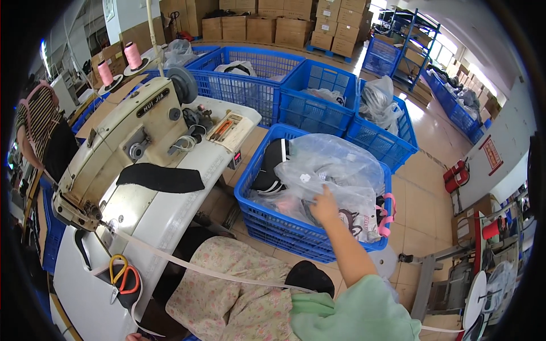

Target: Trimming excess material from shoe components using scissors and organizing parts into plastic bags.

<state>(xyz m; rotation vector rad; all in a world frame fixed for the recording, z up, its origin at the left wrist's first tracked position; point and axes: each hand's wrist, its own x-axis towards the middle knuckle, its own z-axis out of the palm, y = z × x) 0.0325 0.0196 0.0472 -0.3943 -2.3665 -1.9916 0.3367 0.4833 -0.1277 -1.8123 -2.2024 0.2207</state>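
Note:
My right hand (325, 207) reaches over a blue crate (267, 219) and rests at a clear plastic bag (335, 162), index finger stretched out; it does not appear to grip the bag. In that crate also lie a black item with white stripes (272, 170) and a printed white bag with a cartoon figure (357, 223). Pink straps (388, 215) hang over its right rim. Only a sliver of my left hand (134, 337) shows at the lower edge, fingers mostly hidden. Near it, scissors with yellow and orange handles (126, 275) lie on black fabric.
A sewing machine (136, 131) stands on a white table at left, a curved black fabric piece (161, 178) beside it. A pale tape (216, 273) stretches across my lap towards a reel (475, 298). More blue crates (318, 94) stand behind. Another person (42, 122) is at far left.

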